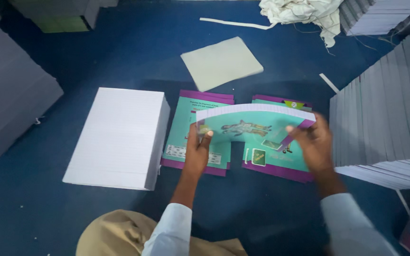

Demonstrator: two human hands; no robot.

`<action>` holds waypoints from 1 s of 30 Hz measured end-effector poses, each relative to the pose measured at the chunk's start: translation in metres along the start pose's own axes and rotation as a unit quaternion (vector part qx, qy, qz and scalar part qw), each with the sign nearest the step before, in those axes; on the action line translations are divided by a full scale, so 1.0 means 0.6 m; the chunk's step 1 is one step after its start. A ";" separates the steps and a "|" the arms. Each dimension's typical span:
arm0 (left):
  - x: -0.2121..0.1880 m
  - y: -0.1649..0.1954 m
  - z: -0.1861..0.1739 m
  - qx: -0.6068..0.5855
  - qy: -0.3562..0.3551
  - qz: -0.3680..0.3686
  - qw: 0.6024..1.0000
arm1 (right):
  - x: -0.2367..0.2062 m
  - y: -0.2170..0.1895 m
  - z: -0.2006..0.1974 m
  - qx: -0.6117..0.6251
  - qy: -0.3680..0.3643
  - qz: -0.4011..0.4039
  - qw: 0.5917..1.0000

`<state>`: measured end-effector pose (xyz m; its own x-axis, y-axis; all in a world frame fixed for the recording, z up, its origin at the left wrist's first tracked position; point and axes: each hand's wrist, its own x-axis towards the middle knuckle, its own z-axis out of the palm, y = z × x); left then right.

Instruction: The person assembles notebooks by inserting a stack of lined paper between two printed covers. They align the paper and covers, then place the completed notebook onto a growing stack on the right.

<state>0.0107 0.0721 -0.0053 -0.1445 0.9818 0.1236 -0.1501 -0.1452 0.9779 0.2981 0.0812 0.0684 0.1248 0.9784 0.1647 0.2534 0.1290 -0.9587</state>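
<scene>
- The left hand (196, 152) pinches the left end of a teal booklet (255, 124), thumb on the cover.
- The right hand (315, 144) is clamped on the booklet's right end; it is blurred.
- The booklet hangs bowed between both hands, its white page edge up, just above two flat cover sheets (199, 137) lying on the blue floor (119, 57).
- A white paper stack (119, 137) sits just left of the cover sheets.
- A loose page block (221, 62) lies beyond them.
- Grey stacks (385, 123) stand at right.
- Crumpled cloth (304, 12) lies at the top.
</scene>
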 end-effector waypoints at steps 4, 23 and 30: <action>0.001 -0.006 -0.003 0.015 -0.002 -0.026 1.000 | 0.033 -0.052 -0.021 -0.044 -0.041 -0.090 0.994; 0.004 -0.007 -0.003 0.015 -0.006 0.001 1.000 | 0.110 -0.199 0.103 -0.484 -0.343 -0.129 0.795; 0.003 -0.015 -0.007 0.063 0.002 0.001 0.998 | 0.111 -0.193 0.110 -0.497 -0.348 -0.042 0.794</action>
<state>0.0079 0.0747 -0.0147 -0.1488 0.9808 0.1257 -0.0250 -0.1308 0.9911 0.2139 0.1420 0.1749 -0.4055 0.8697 -0.2814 0.9075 0.3461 -0.2380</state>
